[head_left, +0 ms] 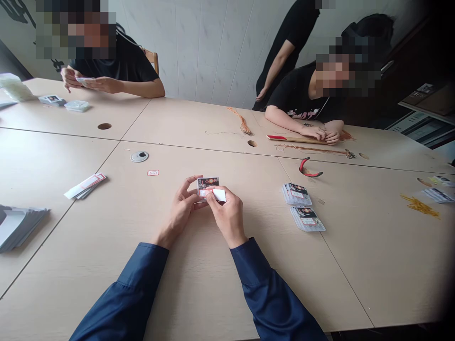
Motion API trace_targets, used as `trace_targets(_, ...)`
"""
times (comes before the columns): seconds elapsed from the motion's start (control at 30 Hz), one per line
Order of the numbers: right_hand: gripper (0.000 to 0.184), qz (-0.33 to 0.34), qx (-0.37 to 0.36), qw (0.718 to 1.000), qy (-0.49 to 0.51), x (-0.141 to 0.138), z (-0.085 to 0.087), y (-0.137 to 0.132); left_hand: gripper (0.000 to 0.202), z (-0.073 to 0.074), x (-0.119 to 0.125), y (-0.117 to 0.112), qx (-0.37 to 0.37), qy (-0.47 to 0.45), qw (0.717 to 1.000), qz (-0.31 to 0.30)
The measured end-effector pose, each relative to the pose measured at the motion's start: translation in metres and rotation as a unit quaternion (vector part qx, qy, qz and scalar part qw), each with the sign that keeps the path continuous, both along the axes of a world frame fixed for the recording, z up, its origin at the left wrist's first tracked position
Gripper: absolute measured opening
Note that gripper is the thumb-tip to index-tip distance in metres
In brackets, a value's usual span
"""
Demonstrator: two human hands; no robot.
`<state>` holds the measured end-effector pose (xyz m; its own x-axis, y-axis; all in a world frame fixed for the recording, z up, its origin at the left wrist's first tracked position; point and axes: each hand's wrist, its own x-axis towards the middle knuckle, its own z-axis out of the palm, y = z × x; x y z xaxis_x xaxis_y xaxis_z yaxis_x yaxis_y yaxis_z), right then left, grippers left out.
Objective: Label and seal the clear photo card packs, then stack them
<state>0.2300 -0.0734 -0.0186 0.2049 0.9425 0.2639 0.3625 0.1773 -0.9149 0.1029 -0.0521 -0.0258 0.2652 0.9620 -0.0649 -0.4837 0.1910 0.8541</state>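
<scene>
Held just above the counter (199,293), a black-printed pack (209,181) sits between both hands. The left hand (179,207) curls nearly closed around its nine-o'clock edge; the right hand (229,211) pinches a white strip (220,194) across its lower face, thumb on top. Whether the strip has stuck I can't tell — a slipping thumb could leave it crooked over the print. At three o'clock, the farther stack (297,194) and nearer stack (307,219) lean — a brushing right sleeve (265,279) might topple them.
</scene>
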Motion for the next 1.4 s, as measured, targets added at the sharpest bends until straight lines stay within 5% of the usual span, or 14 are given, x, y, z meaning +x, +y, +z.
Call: trace_targets(1.4,0.015,-0.011,0.015,1.0,-0.003,0.0001,-0.0043,0.0014,0.048,0.0032,0.0,0.0003,-0.012,-0.018,1.0,0.0)
